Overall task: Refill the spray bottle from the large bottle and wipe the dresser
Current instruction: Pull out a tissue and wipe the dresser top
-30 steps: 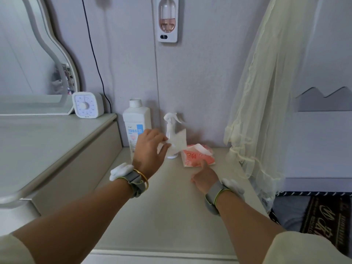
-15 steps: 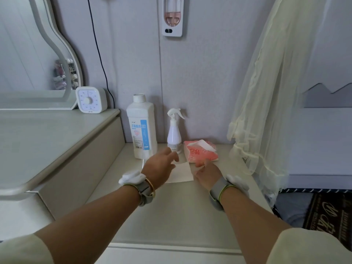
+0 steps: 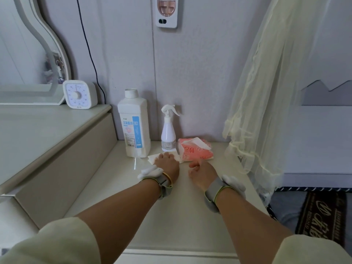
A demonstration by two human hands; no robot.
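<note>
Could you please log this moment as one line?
left hand flat on tissue | right hand empty | spray bottle, large bottle capped, upright

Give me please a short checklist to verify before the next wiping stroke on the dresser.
1. Tissue lies flat under left hand: ok.
2. Right hand off the tissue: ok.
3. Large bottle capped and upright: ok.
4. Spray bottle upright, clear of the hands: ok.
5. Tissue pack out of the stroke path: not ok, it touches the tissue.
6. Dresser surface wetted: cannot tell.
</note>
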